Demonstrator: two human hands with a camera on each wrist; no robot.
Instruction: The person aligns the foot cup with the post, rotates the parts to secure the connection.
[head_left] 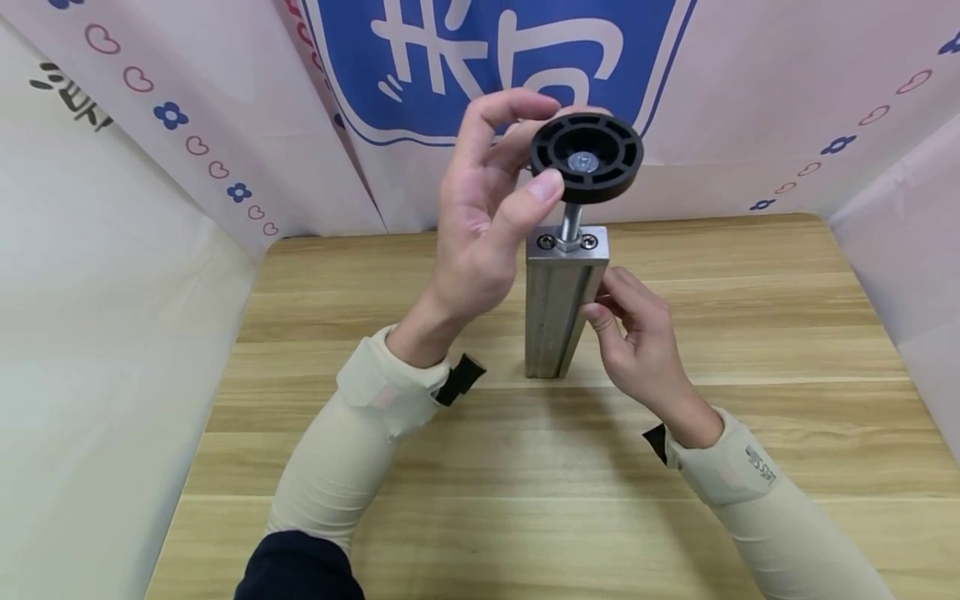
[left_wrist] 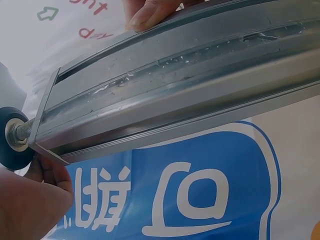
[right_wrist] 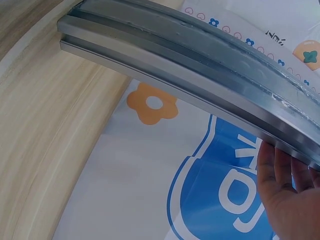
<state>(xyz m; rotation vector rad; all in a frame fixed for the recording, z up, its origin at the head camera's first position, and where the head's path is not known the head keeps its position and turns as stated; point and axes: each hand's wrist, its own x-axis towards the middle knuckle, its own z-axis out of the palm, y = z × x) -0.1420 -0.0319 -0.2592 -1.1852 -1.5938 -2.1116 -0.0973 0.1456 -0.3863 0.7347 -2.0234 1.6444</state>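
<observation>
An aluminium extrusion profile (head_left: 551, 317) stands upright on the table in the head view, two screws in its end plate (head_left: 567, 243). From that plate rises a threaded stem (head_left: 572, 221) topped by a round black levelling foot (head_left: 603, 182). My left hand (head_left: 476, 229) pinches this foot at its left side, thumb on the near rim and other fingers partly hidden behind it. With thumb and fingers, my right hand (head_left: 641, 337) grips the profile's right side below the plate. In the right wrist view, those fingers (right_wrist: 282, 167) lie along the profile's edge.
A wooden table (head_left: 360, 517) lies under the work. Behind it hangs a white printed cloth (head_left: 697, 192) with a blue sign and white characters. White walls (head_left: 112, 333) close in both sides. Each wrist wears a pale band with a small black camera (head_left: 460, 379).
</observation>
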